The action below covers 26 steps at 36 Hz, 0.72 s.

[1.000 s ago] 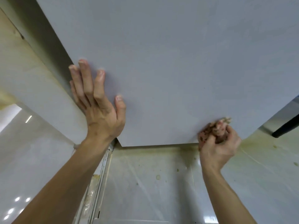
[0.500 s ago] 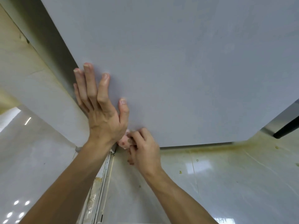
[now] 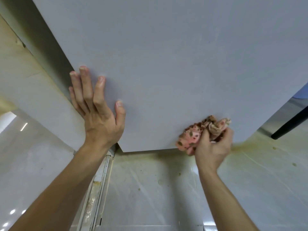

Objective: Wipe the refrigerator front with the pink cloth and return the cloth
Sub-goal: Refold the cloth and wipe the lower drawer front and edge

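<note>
The right hand [image 3: 213, 145] has swung back along the bottom of the fridge front [image 3: 166, 64]. Half a second ago it was tucked against the left hand near the panel's lower left corner, and now it sits at the lower right of the frame, close to the bottom edge, much where it was a second ago. Its grip is clamped on the cloth [image 3: 196, 132], fingers curled round a bunched wad of pink, brown-spotted fabric pressed against the grey surface, with part of the wad spilling out left of the knuckles and part above them. The left hand [image 3: 98, 117] has hardly shifted. It lies flat on the panel at centre left, fingers straight and a little spread, grip apart and holding nothing, and it seems to be bracing there. To me this reads as a back-and-forth stroke along the lowest strip of the front, so the wiping is under way and probably near its end. Returning the cloth is not yet begun, and where it belongs is out of view. Below, the floor [image 3: 150, 189] shows yellowish stains [image 3: 241, 145] just beside the right hand, and a dark leg [image 3: 290, 124] slants at far right.
</note>
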Available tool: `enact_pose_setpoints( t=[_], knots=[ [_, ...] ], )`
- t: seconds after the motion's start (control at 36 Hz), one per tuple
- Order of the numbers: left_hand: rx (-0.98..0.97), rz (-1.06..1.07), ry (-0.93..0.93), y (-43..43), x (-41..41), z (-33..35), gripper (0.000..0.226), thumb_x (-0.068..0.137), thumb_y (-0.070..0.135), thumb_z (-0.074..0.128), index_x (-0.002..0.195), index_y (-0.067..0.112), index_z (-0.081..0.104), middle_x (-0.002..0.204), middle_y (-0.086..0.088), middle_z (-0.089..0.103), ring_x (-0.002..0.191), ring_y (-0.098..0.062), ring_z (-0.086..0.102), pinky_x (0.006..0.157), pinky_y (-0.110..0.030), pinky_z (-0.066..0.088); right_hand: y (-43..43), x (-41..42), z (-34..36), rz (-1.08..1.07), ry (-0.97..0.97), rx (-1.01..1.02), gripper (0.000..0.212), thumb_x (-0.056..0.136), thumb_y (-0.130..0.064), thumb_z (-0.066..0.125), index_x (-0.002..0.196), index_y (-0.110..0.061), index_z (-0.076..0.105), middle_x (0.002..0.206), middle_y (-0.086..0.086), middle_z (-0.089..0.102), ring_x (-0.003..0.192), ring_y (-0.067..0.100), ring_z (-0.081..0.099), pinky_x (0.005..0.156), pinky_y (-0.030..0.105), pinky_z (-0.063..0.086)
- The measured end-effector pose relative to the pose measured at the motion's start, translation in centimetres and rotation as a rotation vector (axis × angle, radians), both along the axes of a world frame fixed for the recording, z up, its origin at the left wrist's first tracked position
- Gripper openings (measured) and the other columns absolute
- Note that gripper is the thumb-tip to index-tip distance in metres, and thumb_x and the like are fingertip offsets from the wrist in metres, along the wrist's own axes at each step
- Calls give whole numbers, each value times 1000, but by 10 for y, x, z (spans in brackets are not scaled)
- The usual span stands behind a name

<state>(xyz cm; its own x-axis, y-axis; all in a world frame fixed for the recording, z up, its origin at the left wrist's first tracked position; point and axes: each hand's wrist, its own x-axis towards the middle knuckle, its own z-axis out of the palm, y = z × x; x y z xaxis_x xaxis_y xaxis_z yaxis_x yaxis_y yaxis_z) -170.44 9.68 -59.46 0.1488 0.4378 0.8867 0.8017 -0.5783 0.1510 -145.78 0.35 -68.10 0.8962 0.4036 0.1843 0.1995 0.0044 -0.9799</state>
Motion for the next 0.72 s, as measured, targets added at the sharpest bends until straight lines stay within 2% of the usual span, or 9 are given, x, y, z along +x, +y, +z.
enact_pose_setpoints(
  t=[0.06, 0.11, 0.17, 0.25, 0.31, 0.36, 0.39, 0.61, 0.72],
  knots=[
    [-4, 2, -4, -1, 0, 1, 61, 98, 17, 55, 151, 7, 25, 159, -33, 16, 148, -57, 12, 121, -72, 16, 0, -13, -12, -3, 197, -41, 19, 91, -8, 65, 99, -20, 52, 93, 4, 62, 81, 10, 62, 70, 12, 47],
    [-14, 10, -8, -3, 1, 1, 63, 97, 15, 56, 151, 6, 25, 158, -40, 21, 148, -58, 14, 121, -72, 16, 2, -27, -20, -43, 385, -86, 21, 93, -6, 63, 105, -20, 53, 94, -3, 62, 87, 14, 63, 62, 0, 37],
    [-19, 23, -16, -5, 3, 2, 64, 96, 13, 58, 151, 6, 25, 157, -44, 24, 147, -60, 15, 123, -69, 15, 6, -36, -21, -79, 485, -125, 18, 97, -7, 59, 110, -17, 52, 98, -2, 62, 88, 12, 67, 61, 4, 36],
    [-17, 37, -19, -6, 7, 4, 66, 95, 10, 59, 151, 6, 25, 156, -45, 25, 147, -62, 17, 126, -64, 13, 16, -45, -12, -93, 555, -156, 15, 102, -4, 50, 112, -14, 48, 93, 0, 61, 66, -3, 68, 51, 10, 39],
    [-12, 41, -25, -6, 9, 4, 65, 94, 9, 58, 151, 5, 26, 156, -46, 26, 147, -64, 18, 126, -64, 14, 20, -53, -14, -78, 500, -184, 18, 97, -5, 52, 109, -18, 49, 107, 6, 64, 92, 18, 70, 76, 24, 52],
    [-2, 45, -30, -6, 11, 4, 65, 94, 7, 58, 150, 5, 26, 155, -47, 26, 146, -64, 18, 125, -66, 15, 19, -71, -20, 30, 411, -177, 22, 91, -3, 56, 108, -17, 53, 112, 10, 63, 100, 27, 65, 95, 45, 53],
    [2, 49, -31, -5, 12, 4, 64, 94, 7, 57, 150, 4, 26, 155, -47, 26, 146, -64, 18, 125, -66, 15, 17, -82, -20, 101, 368, -166, 23, 90, 0, 58, 107, -16, 55, 110, 10, 62, 99, 27, 64, 99, 47, 52],
    [-3, 44, -40, -5, 14, 4, 65, 92, 6, 58, 149, 4, 26, 154, -50, 25, 145, -63, 15, 124, -68, 15, 10, -107, -16, 363, 323, -131, 26, 90, -6, 66, 101, -27, 55, 108, 2, 64, 100, 19, 64, 90, 36, 55],
    [3, 40, -38, -5, 12, 4, 64, 93, 8, 57, 149, 4, 26, 154, -49, 25, 146, -63, 15, 124, -68, 15, 4, -66, -15, 264, 261, -66, 31, 88, 0, 69, 95, -28, 59, 101, 6, 68, 90, 17, 65, 89, 35, 55]
  ],
)
